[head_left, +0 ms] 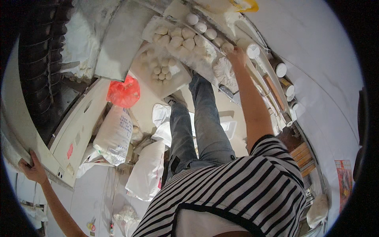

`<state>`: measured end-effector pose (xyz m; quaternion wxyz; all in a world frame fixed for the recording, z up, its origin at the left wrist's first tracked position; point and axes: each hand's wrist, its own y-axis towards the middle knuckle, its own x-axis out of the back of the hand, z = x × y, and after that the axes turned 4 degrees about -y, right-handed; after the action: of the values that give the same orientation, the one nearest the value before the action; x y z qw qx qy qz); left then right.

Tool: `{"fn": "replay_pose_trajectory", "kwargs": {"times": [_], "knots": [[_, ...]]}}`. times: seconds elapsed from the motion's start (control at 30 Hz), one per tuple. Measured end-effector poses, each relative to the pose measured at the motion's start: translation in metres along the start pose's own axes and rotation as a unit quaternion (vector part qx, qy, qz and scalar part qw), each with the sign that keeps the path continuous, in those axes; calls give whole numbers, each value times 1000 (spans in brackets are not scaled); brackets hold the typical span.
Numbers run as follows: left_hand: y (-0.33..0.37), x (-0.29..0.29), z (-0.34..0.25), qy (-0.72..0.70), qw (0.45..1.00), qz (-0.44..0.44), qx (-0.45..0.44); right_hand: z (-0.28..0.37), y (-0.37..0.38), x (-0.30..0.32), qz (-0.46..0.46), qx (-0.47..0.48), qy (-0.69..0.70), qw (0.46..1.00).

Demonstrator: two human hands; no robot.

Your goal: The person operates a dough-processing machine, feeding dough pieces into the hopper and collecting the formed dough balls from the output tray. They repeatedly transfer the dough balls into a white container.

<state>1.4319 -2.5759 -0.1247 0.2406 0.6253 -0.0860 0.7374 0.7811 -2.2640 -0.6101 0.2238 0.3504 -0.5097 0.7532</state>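
My right arm (252, 106) stretches far forward to a floury worktop. There my right hand (236, 56) is closed at a round dough ball (227, 48), the last in a row of white dough balls (201, 27) along the edge; part of its fingers is hard to make out. On my left, my left hand (34, 170) rests on the rim of a cream-coloured machine (29, 136), with its fingers curled over the edge. More dough balls (176, 41) lie clustered on the worktop beside the row. A white tub (173, 85) below holds several smaller dough balls (161, 73).
The machine has dark ribbed rollers (43, 63). A red plastic bag (123, 93) lies above a printed white sack (114, 134), with another white sack (146, 170) near my legs. Lidded jars (280, 70), a clear plastic bag (225, 73) and a rolling pin (274, 91) are on the right.
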Motion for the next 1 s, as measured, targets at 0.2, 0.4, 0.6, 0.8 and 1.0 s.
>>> {"fn": "replay_pose_trajectory", "kwargs": {"times": [0.2,0.4,0.6,0.8,1.0], "knots": [[2,-4,0,6,999,-23,-43,20,-81,10,87,186,216,954],[-1,-3,-7,48,999,-6,8,82,8,-20,70,-8,32,997],[0,0,-17,22,1000,3,17,98,40,-56,33,-181,-42,982],[-2,1,-6,-21,1000,3,-17,77,-24,-14,64,79,250,963],[1,-5,-15,-32,999,-22,-39,101,-45,3,148,66,116,980]]}}
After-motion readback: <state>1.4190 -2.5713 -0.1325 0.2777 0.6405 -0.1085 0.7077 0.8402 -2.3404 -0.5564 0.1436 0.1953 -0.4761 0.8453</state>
